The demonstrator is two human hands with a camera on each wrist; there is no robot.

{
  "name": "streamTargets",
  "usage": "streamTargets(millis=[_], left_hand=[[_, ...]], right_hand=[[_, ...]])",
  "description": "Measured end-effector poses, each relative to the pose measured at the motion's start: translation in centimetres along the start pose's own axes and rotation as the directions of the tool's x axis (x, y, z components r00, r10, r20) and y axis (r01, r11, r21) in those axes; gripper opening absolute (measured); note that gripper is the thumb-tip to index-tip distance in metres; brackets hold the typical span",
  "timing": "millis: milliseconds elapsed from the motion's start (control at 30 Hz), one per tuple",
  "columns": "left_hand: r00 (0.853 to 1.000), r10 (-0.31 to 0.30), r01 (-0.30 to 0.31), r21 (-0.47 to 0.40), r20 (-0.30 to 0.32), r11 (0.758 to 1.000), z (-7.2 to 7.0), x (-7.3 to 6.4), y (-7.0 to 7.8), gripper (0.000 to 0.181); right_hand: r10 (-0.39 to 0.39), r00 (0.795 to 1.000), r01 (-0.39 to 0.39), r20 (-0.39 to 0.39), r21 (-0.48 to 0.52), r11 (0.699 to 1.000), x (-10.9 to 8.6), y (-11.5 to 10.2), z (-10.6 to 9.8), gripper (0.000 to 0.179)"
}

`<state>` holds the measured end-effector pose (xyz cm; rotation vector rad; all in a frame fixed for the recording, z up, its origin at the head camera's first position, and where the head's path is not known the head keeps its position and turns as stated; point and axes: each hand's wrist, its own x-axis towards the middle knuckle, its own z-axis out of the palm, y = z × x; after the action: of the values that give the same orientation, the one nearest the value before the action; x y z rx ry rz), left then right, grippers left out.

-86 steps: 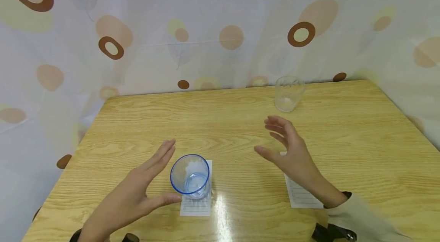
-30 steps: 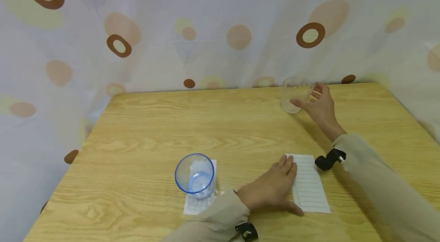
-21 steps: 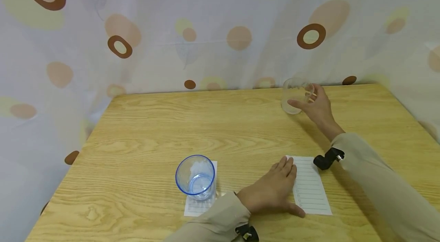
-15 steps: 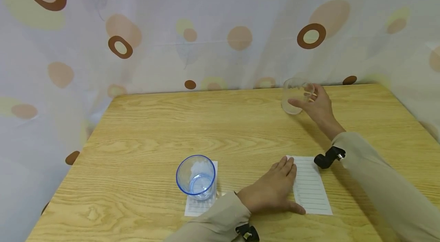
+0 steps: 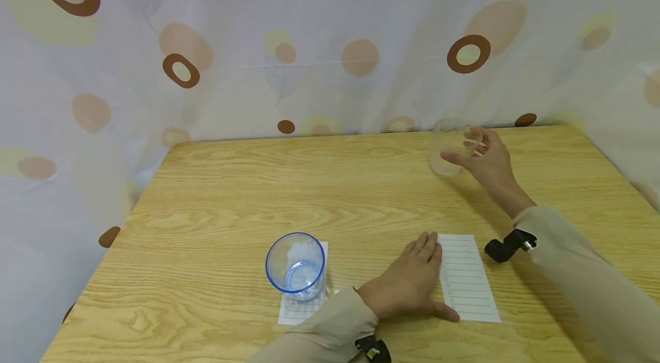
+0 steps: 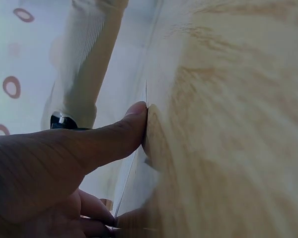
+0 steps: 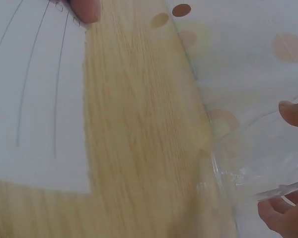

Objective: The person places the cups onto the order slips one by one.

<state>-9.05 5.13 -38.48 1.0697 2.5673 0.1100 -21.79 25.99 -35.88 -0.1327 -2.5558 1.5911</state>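
Near the back right of the table, my right hand (image 5: 487, 165) grips a clear glass (image 5: 444, 148), thumb on the near side and fingers around the far right side. In the right wrist view the clear glass (image 7: 258, 163) sits between thumb and fingers. My left hand (image 5: 407, 283) lies flat at the left edge of a lined paper sheet (image 5: 469, 280), its fingers straight and its thumb spread toward the lower corner. Left of that hand, a blue-rimmed glass (image 5: 295, 265) stands on a second lined paper sheet (image 5: 304, 314), partly covering it.
The wooden table (image 5: 216, 197) runs back to a patterned curtain (image 5: 309, 36) with brown and peach circles. My left forearm crosses the front of the table, just right of the blue-rimmed glass. Both wrists carry black camera mounts.
My left hand has crossed from beside the blue-rimmed glass to the right-hand paper. My right hand has reached the clear glass, and both have just shifted slightly right and nearer.
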Motion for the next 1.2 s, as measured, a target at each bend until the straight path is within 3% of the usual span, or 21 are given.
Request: streamTargets(millis=[667,1200], left_hand=[[1.000,0.024,-0.025,0.046,0.015,0.999,0.2,0.0,-0.3,0.110],[1.000,0.013,-0.015,0.063,0.027,0.998,0.1,0.1,-0.3,0.111]], right_hand=[[-0.084,0.995,0.086,0.047,-0.049,0.995,-3.0,-0.5,-1.0,0.088],[-0.105,0.994,0.106,0.023,-0.054,0.993,-5.1,-1.3,-1.4,0.080]])
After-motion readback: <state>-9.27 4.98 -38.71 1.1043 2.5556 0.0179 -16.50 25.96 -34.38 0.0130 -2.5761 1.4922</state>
